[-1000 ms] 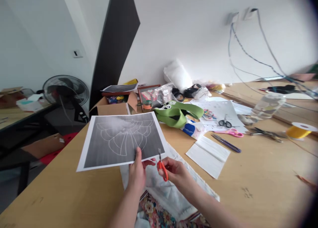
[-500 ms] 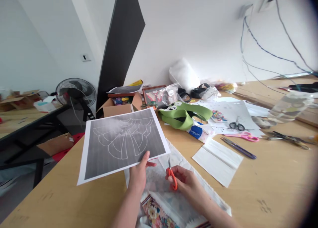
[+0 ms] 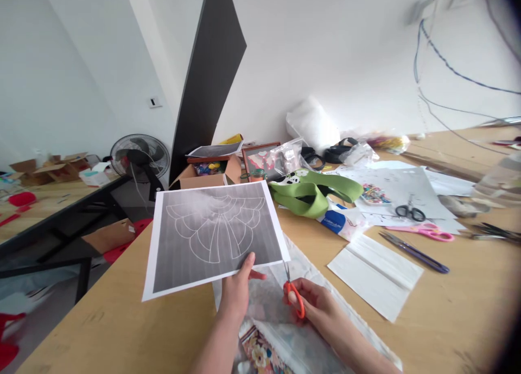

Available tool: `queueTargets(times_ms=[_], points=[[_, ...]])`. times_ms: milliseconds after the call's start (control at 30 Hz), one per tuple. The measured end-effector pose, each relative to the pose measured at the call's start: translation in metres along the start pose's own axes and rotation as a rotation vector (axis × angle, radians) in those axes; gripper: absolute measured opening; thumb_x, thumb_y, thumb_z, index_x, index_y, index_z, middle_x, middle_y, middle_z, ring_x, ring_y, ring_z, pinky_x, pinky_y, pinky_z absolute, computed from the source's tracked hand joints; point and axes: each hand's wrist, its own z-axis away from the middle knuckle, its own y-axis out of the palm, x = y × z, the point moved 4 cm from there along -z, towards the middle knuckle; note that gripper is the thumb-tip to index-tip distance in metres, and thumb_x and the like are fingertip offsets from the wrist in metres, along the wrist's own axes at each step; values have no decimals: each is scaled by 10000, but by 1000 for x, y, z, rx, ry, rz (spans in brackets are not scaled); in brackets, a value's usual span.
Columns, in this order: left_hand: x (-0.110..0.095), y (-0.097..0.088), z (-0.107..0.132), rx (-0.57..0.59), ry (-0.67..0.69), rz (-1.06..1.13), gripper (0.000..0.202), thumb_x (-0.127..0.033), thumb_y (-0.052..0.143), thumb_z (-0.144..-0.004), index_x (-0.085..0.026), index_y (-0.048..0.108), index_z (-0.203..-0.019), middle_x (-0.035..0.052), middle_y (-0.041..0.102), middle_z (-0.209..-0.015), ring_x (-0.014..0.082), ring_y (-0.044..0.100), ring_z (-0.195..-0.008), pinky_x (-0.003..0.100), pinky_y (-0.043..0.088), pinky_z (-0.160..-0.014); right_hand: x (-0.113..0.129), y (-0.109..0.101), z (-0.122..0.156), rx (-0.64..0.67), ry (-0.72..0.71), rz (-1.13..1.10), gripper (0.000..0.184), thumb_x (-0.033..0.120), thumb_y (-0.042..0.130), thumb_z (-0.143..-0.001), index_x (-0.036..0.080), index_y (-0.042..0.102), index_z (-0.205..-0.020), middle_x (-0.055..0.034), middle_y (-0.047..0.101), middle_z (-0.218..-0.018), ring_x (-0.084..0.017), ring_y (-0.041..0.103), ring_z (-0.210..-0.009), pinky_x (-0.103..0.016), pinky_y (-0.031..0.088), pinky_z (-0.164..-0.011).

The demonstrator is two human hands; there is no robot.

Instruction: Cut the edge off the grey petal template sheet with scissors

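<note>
paper (image 3: 220, 230) pinched in left hand (image 3: 238, 290), reaching out beyond and leftward of it; scissors (image 3: 290, 285) pinched in right hand (image 3: 315, 302), tips ahead of it, near the paper's corner. could get miscut if sagging from a one-edge hold.

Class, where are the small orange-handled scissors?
Head view, low right of centre: the scissors are in the right hand, near the white-bordered grey sheet.

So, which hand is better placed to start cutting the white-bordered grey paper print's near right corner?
Right, I'd judge: the right hand holds the orange-handled metal scissors, blades seemingly near that corner, while the left hand grips the print by its near edge.
</note>
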Motion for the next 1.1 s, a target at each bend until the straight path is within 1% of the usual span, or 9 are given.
queueTargets(times_ms=[167,333,467,600,733,967,1100], points=[[-3,1,2,-6,-13,-1,439,-503,831,-606,-154,727,-852,43,720,-801,182,651,-552,322,528,-659,-6,0,-2,-3,8,28,486,647,728,-656,187,586,-724,12,566,-584,-119,469,-515,-258,385,-526],[-1,2,0,8,3,44,376,-476,834,-615,-157,721,-780,30,707,-802,166,645,-545,315,530,-650,-5,0,-1,4,8,44,461,629,717,-686,188,588,-731,14,567,-576,-123,480,-528,-257,400,-546],[-1,2,-1,0,18,93,402,-457,853,-585,-155,715,-812,29,704,-818,157,629,-536,310,532,-606,-5,-2,-1,7,-11,23,459,618,717,-696,181,583,-735,17,557,-578,-115,463,-524,-250,390,-535],[-1,3,-2,-4,14,111,399,-441,859,-572,-160,716,-817,18,699,-801,139,608,-524,301,529,-591,-5,-2,0,14,-11,21,462,632,683,-726,180,586,-746,19,550,-592,-115,461,-528,-250,386,-532],[0,3,-2,-5,22,127,401,-431,863,-567,-166,720,-832,15,698,-820,133,600,-533,294,528,-577,-4,-3,2,10,-10,40,436,610,694,-725,186,590,-738,29,538,-587,-111,443,-515,-246,359,-516],[-2,4,0,1,16,120,366,-421,857,-577,-160,720,-793,16,691,-801,134,595,-538,293,535,-567,-13,-4,-3,0,-10,18,404,562,725,-715,182,589,-745,33,551,-572,-103,447,-494,-231,360,-490],[-5,6,3,15,37,154,347,-387,870,-558,-171,713,-780,9,683,-800,145,597,-563,297,542,-540,-10,-4,0,-20,-13,0,398,548,731,-721,176,590,-749,30,555,-603,-97,459,-507,-222,352,-484]])
